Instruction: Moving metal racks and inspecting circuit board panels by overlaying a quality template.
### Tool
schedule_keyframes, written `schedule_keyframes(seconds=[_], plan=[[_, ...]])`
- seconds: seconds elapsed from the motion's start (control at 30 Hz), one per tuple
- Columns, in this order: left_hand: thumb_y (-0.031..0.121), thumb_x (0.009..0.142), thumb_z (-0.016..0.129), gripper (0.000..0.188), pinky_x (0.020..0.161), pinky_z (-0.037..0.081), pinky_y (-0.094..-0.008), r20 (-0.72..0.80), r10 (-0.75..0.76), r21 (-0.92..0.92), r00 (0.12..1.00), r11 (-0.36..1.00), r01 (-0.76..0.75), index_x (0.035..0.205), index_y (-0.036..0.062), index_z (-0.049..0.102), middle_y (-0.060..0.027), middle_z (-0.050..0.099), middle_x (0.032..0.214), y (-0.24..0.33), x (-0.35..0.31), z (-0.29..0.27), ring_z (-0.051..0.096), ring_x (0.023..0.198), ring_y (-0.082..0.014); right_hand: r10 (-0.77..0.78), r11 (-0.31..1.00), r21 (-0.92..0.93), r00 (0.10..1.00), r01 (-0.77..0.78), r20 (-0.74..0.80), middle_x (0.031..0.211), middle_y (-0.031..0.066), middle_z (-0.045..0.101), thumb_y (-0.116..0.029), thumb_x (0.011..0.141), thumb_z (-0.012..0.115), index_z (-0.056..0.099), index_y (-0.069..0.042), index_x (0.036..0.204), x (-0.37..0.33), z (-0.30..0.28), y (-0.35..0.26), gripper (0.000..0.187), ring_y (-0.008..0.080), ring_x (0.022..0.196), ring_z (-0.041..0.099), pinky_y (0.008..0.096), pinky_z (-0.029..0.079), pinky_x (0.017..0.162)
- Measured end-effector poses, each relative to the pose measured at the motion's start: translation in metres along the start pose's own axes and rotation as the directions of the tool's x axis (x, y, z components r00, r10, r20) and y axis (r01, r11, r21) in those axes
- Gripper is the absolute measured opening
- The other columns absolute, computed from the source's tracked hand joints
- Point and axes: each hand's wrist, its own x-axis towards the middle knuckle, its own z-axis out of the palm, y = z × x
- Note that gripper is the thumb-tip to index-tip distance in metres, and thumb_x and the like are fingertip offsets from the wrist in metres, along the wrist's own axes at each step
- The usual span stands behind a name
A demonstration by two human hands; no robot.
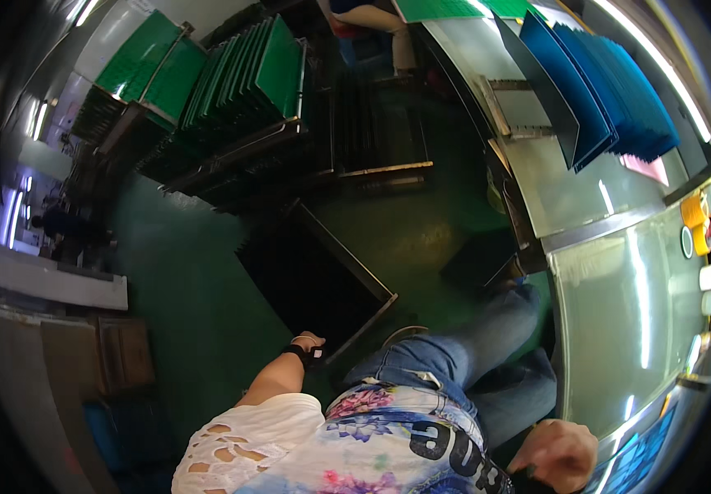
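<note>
- The person is seated, twisted to their left, jeans [454, 362] and a flowery top [388, 445] filling the bottom of the view.
- Left hand [308, 346] reaches down and out, a black strap round the wrist — it sits right at the near corner of the dark rack [310, 276] on the green floor [182, 288]. The fingers are curled under and mostly hidden; I cannot tell whether they grip the rack's frame or only touch it.
- The rack lies low and tilted, its metal edge running from upper left to the corner by that hand.
- Right hand [564, 454] is down at the lower right, loosely closed, knuckles up, against the table [619, 329] edge. Something dark sits under it — whether it holds it, I cannot tell.
- Beyond the rack, more racks stand loaded with green boards [248, 74].
- On the table, well away from both hands, blue sheets [611, 99] stand fanned upright.
- Another person [372, 20] sits at the far end.
</note>
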Motion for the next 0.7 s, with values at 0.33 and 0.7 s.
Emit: schedule_keyframes(seconds=[0.33, 0.7], plan=[[0.034, 0.079, 0.054, 0.035, 0.084, 0.044, -0.0362, -0.302, 0.277, -0.198, 0.912, 0.918, -0.344, 0.098, 0.0053, 0.062, -0.016, 0.061, 0.101, 0.053, 0.12, -0.034, 0.057, 0.098, -0.0299, -0.252, 0.869, 0.493, 0.826, -0.037, 0.505, 0.087, 0.0175, 0.055, 0.007, 0.077, 0.051, 0.06, 0.003, 0.096, 0.126, 0.072, 0.011, 0.022, 0.027, 0.07, 0.057, 0.0307, 0.048, 0.058], [0.043, 0.087, 0.045, 0.05, 0.052, 0.049, -0.0329, -0.118, -0.076, -0.701, 0.99, 0.712, -0.029, 0.096, -0.0042, 0.057, -0.0155, 0.062, 0.082, 0.077, 0.299, -0.078, 0.062, 0.065, -0.0268, -0.054, 0.981, 0.171, 0.976, 0.092, -0.213, 0.083, 0.0183, 0.056, -0.021, 0.075, 0.061, 0.057, 0.002, 0.082, 0.052, 0.019, 0.093, 0.024, 0.0238, 0.061, 0.057, 0.0286, 0.047, 0.048]])
